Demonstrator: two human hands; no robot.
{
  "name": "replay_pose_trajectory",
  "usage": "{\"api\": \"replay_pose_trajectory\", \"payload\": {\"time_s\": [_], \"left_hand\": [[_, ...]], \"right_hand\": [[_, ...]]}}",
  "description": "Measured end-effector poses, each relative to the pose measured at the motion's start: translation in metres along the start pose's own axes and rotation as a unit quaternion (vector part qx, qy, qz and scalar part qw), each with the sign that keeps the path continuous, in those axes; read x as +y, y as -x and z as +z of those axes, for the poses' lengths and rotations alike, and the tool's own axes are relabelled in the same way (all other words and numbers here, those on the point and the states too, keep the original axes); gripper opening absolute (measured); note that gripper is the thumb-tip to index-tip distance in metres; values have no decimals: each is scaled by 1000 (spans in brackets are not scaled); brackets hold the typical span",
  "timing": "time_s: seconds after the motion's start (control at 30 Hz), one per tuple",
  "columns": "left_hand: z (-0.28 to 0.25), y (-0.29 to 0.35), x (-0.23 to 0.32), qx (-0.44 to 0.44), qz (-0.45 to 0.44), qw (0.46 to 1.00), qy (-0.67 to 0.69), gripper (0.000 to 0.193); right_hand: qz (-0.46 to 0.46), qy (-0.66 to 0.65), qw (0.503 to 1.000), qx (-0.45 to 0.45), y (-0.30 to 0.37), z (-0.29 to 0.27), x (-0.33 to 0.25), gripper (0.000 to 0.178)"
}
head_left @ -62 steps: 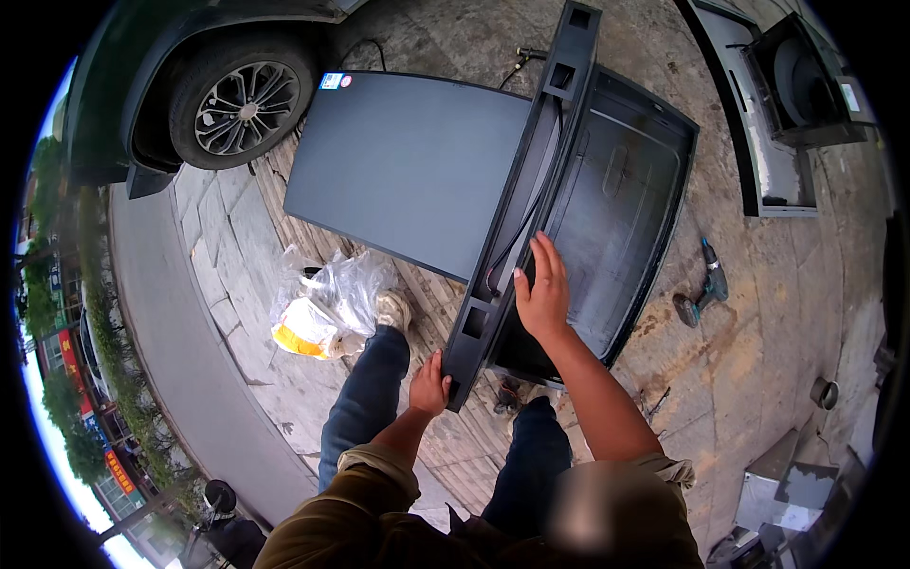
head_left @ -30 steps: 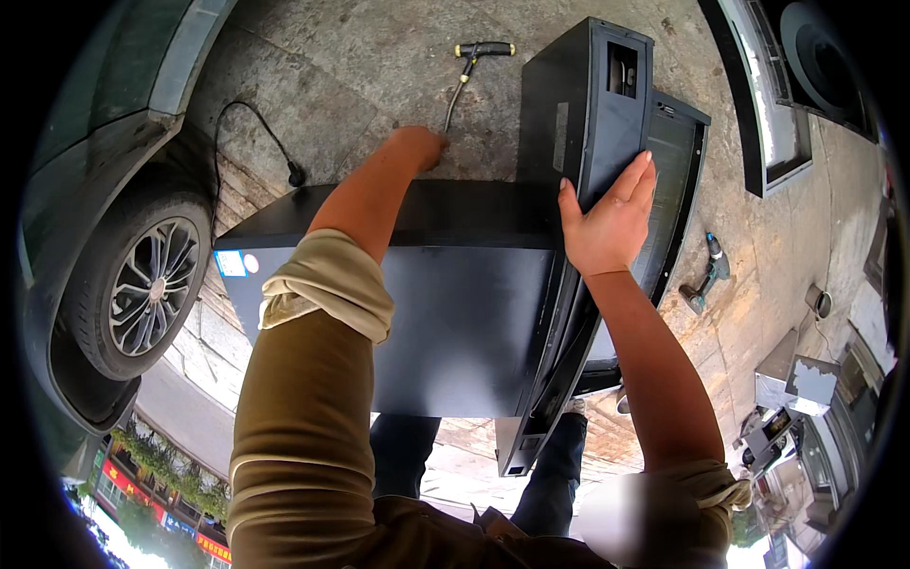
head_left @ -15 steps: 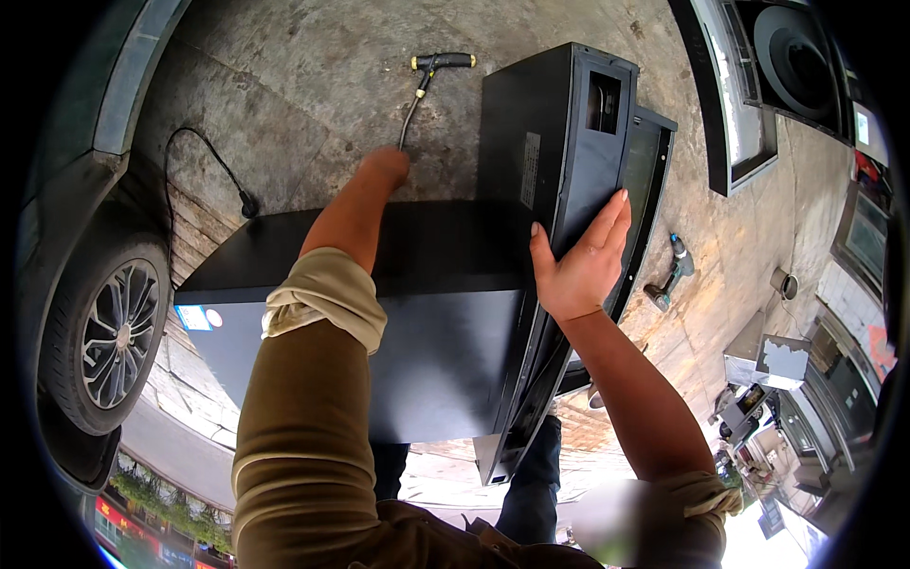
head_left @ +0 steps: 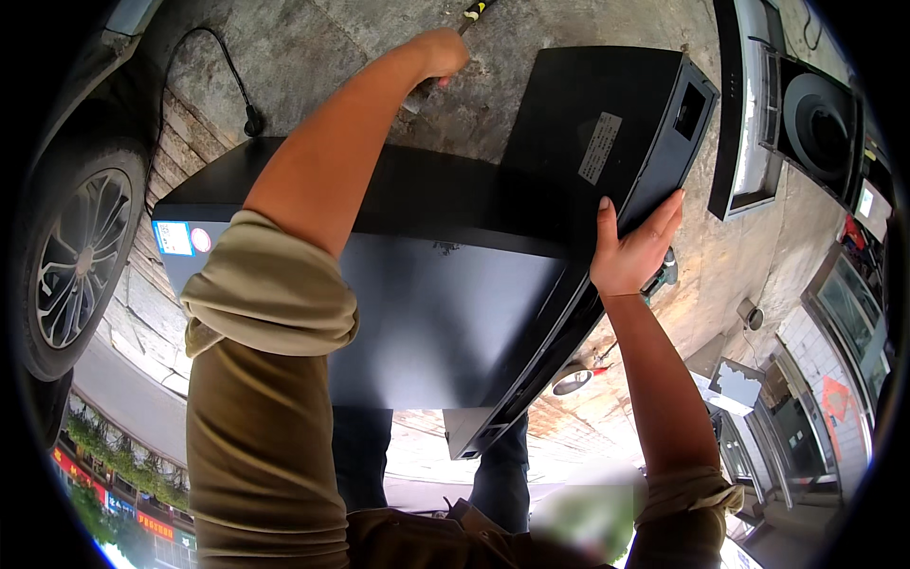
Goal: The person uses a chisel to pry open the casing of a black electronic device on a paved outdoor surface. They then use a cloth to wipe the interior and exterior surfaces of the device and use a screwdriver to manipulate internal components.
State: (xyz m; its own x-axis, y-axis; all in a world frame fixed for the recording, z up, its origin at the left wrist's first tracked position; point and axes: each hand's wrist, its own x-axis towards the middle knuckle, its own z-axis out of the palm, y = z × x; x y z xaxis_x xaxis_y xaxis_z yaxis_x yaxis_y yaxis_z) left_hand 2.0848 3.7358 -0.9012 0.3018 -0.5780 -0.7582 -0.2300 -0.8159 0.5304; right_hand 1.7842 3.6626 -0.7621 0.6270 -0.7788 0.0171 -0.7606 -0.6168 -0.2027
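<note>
A large black boxy appliance point(head_left: 445, 313), made of two sections joined at an angle, stands in front of me. My right hand point(head_left: 637, 245) rests on its right section, thumb and fingers stretched over the narrow edge panel. Beyond the appliance, low over the concrete, my left hand point(head_left: 441, 55) is curled closed around the shaft of a T-handled tool. The tool's black-and-yellow handle point(head_left: 476, 10) shows just past the fist, partly cut off by the upper edge. Much of the shaft is hidden by my fingers.
A car wheel point(head_left: 83, 256) stands close on the left, beside a black power cord with a plug point(head_left: 253, 121). On the right lie a frame with a round fan opening point(head_left: 817, 123) and a cordless drill point(head_left: 668, 270), partly behind my right hand. A round metal ring point(head_left: 573, 379) lies near my legs.
My left arm has reached farther forward, and my left hand is now nearer the tool's handle. The view has shifted. My right hand stays on the edge panel, and the drill is now partly covered.
</note>
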Motion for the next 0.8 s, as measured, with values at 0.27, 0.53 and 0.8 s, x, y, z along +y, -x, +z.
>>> {"api": "replay_pose_trajectory", "payload": {"time_s": [0.27,0.53,0.8], "left_hand": [[26,111,-2,164,81,935,305,20],[94,322,4,268,228,875,334,15],[226,480,-52,268,330,905,-29,17]], "right_hand": [[-7,20,999,32,8,3,1,89],[22,12,999,39,2,-6,13,106],[157,-742,583,-291,144,-143,87,87]]}}
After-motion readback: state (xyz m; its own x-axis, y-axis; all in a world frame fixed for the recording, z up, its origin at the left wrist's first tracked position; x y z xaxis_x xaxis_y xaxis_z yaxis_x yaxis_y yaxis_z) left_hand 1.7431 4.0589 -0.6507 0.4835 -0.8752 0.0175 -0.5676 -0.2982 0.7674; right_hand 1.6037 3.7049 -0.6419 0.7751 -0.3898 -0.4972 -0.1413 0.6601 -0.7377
